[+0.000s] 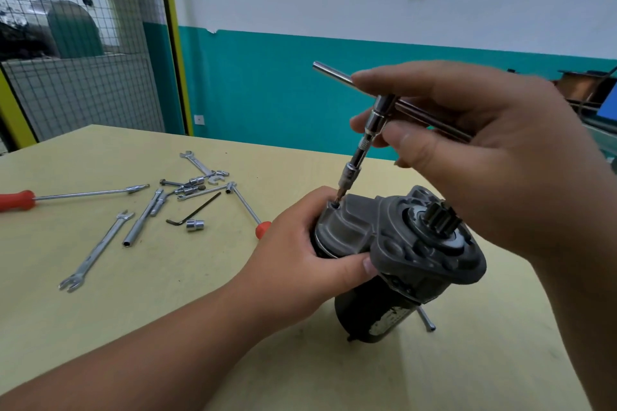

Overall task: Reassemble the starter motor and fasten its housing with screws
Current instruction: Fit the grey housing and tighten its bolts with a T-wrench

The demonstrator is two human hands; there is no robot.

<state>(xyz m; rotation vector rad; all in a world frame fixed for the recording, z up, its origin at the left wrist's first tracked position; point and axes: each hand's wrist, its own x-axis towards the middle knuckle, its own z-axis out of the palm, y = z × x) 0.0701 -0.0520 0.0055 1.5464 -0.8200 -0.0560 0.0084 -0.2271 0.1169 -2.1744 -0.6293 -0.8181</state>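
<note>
Seen from a head-worn camera above a pale yellow workbench [167, 277]. Near the bench's front right, standing roughly upright with its toothed pinion gear [440, 214] at the top: a dark grey cast-metal starter motor [400, 253], black cylindrical body below. Left hand [314, 243] clamped round the motor's upper left side, thumb across the front of the housing. Right hand [477, 143] above and to the right, fingers closed on a chromed T-handle driver [370, 130] with a sliding crossbar. Driver shaft slanting down and leftward from that hand, tip at a screw hole [335, 204] on the housing's upper left corner, just beside the left fingers. Whether a screw sits in the hole: too small to tell. Likely requirement for turning: shaft brought in line with the hole's axis, which looks steeper than the present tilt. Well apart at left, a scatter of spanners, sockets, a black hex key [193, 210] and a red-handled screwdriver [66, 195].
</note>
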